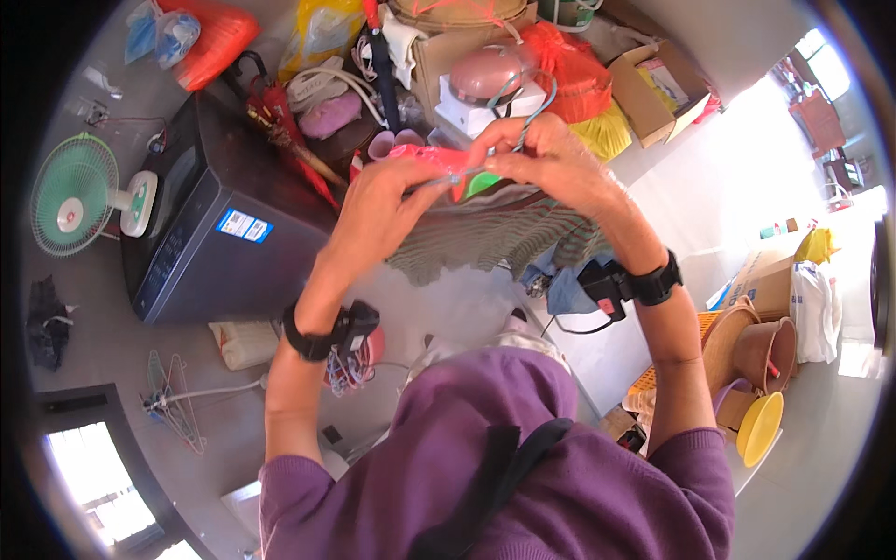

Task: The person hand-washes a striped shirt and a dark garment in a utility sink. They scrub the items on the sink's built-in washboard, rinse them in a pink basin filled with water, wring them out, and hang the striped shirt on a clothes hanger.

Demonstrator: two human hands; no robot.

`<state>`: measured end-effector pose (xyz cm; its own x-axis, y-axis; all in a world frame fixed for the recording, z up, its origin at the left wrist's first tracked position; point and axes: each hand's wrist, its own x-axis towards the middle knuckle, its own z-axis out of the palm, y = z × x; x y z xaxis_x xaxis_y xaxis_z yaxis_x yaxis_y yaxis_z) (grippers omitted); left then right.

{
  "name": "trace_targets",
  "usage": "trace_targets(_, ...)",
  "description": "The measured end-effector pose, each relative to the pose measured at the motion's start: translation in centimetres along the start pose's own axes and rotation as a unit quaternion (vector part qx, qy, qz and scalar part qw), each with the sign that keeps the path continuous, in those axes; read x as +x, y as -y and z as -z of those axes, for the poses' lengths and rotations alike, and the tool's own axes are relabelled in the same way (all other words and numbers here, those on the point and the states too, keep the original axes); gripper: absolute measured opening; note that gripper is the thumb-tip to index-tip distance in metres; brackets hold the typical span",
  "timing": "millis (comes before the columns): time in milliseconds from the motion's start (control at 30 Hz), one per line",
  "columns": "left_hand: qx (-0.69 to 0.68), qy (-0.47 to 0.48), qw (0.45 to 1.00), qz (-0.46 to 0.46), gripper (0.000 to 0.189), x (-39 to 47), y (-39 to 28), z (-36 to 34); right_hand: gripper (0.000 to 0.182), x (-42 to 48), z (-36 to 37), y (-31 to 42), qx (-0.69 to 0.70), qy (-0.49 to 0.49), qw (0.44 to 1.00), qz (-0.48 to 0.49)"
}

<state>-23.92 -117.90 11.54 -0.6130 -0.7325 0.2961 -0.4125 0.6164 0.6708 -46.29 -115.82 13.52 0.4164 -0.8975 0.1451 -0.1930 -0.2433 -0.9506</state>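
Note:
My left hand and my right hand are raised close together in front of me. Between them runs a thin blue-grey cord, pinched by the fingers of both. From my right hand a loop of the cord rises towards a pink rounded object; whether it is joined to that object I cannot tell. Just below the fingers hangs a green and red striped knitted cloth. Behind the fingers show a red plastic bag and a bright green piece.
A dark box-shaped appliance stands at the left, beside a green fan. Umbrellas, bags and an open cardboard box crowd the far side. At the right are a brown bucket and a yellow basin.

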Motion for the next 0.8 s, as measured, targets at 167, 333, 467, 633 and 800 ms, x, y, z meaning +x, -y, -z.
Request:
trace_targets(167, -0.179, 0.169, 0.965, 0.085, 0.028, 1.7, 1.8, 1.7, 0.013, 0.3, 0.9, 0.2, -0.064, -0.009, 0.998, -0.002)
trace_targets(333, -0.25, 0.162, 0.948, 0.109, 0.034, 1.5, 2.4, 3.2, 0.009, 0.0, 1.7, 0.8, -0.166, 0.007, 0.986, -0.006)
trace_targets(467, -0.247, 0.083, 0.961, 0.093, 0.033, 1.2, 2.9, 1.9, 0.008, -0.2, 1.5, 0.6, -0.227, -0.004, 0.974, -0.012)
trace_targets(633, -0.093, 0.073, 0.99, 0.082, 0.031, 1.7, 0.9, 0.7, 0.008, 0.5, 0.3, 0.3, -0.244, -0.003, 0.97, -0.023)
trace_targets(800, 0.034, 0.011, 0.995, -0.096, 0.026, 1.9, 0.9, -0.3, 0.013, 0.7, 0.2, 0.3, -0.193, -0.054, 0.979, 0.02)
